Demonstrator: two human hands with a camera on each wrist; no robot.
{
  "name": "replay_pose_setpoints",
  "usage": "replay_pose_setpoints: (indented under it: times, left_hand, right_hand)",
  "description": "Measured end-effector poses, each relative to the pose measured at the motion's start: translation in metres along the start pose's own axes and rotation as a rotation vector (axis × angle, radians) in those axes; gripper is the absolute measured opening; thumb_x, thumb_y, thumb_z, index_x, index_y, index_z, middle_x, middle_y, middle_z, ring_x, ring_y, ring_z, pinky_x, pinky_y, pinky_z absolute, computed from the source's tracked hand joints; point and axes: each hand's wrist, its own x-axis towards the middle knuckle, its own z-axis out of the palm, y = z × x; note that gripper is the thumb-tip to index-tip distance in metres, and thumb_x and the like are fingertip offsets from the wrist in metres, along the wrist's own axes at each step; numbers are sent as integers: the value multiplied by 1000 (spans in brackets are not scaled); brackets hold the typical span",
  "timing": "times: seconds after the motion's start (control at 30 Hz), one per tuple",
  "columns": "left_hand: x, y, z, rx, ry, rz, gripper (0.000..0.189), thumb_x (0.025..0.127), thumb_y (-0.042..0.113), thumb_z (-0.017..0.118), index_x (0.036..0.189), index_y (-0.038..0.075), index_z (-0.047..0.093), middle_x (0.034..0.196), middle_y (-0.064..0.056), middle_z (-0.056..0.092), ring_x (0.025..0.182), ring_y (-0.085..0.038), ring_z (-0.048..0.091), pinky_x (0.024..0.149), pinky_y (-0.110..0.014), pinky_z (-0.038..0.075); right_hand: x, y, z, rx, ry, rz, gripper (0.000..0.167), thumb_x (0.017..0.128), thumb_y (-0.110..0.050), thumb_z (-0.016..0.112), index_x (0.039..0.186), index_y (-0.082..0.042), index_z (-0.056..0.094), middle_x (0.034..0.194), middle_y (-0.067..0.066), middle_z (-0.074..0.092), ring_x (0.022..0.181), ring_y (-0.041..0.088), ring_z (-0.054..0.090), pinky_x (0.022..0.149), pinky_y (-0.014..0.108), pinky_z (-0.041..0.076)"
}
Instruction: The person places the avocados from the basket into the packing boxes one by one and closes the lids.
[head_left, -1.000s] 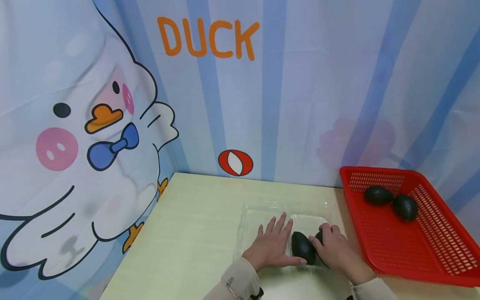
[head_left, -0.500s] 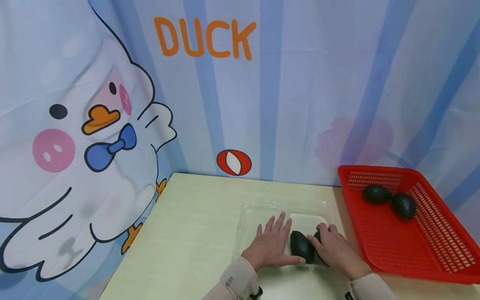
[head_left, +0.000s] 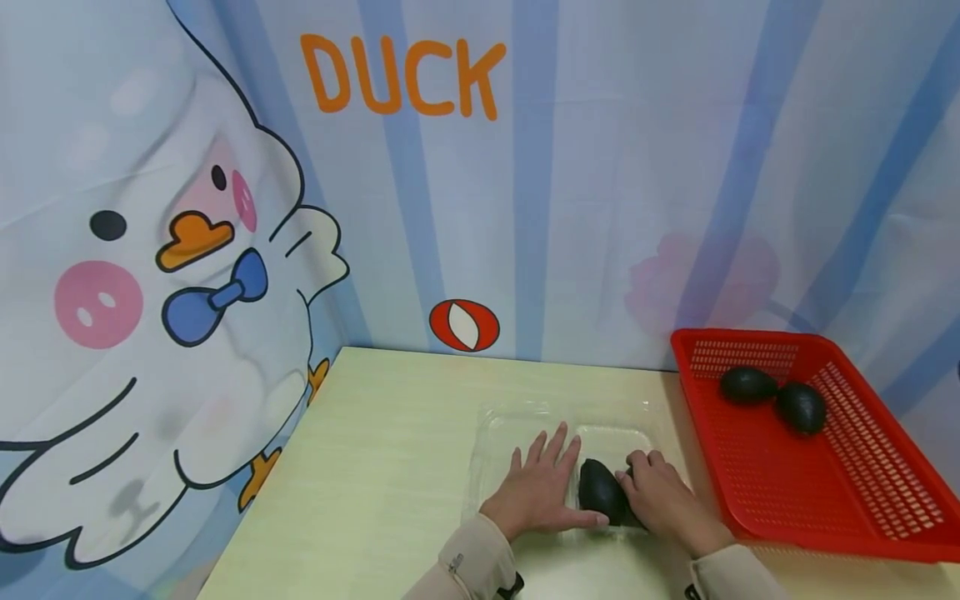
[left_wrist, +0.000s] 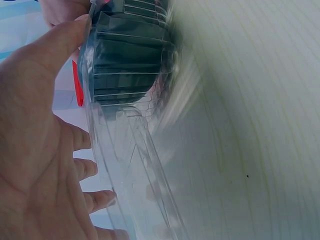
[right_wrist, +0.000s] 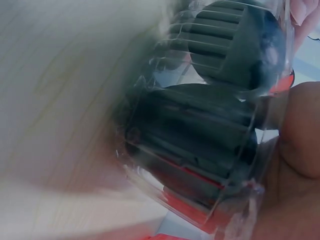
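A clear plastic clamshell container [head_left: 510,433] lies spread on the table. Two dark avocados sit side by side in its near right part. The left one [head_left: 598,487] shows plainly in the head view; the right one [head_left: 634,518] is mostly hidden by my right hand [head_left: 667,500], whose curled fingers grip it. Flat and spread, my left hand [head_left: 536,492] lies over the container, its thumb along the near rim by the left avocado. Through the plastic wall, the left wrist view shows an avocado [left_wrist: 125,65], and the right wrist view shows both, one avocado [right_wrist: 195,130] nearest.
A red plastic basket [head_left: 810,500] stands on the right side of the table [head_left: 382,467], close to my right hand. Two more avocados [head_left: 750,386] lie inside it near the back. A printed duck curtain [head_left: 600,167] hangs behind the table's far edge.
My right hand has shifted slightly left with its avocado, which now shows less beside the other one. My left hand keeps its place on the container. The head view has turned slightly right.
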Motion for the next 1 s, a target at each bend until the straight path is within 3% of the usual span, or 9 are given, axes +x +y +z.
replay_pose_setpoints:
  times: [0.63, 1.0]
  left_hand:
    - [1, -1, 4, -6, -2, -13, 113, 79, 90, 48, 165, 26, 14, 172, 1, 6, 155, -30, 20, 115, -64, 30]
    - [0, 1, 0, -3, -1, -12, 112, 79, 89, 50, 165, 24, 17, 172, 0, 8, 155, -30, 22, 115, -64, 31]
  right_hand:
    - [-7, -8, -3, -22, 28, -32, 38, 102, -18, 56, 129, 9, 57, 124, 26, 57, 116, 46, 54, 101, 62, 43]
    - [-14, -14, -13, -33, 81, -77, 36, 100, -15, 57, 127, 9, 57, 122, 27, 57, 115, 47, 53, 101, 62, 42]
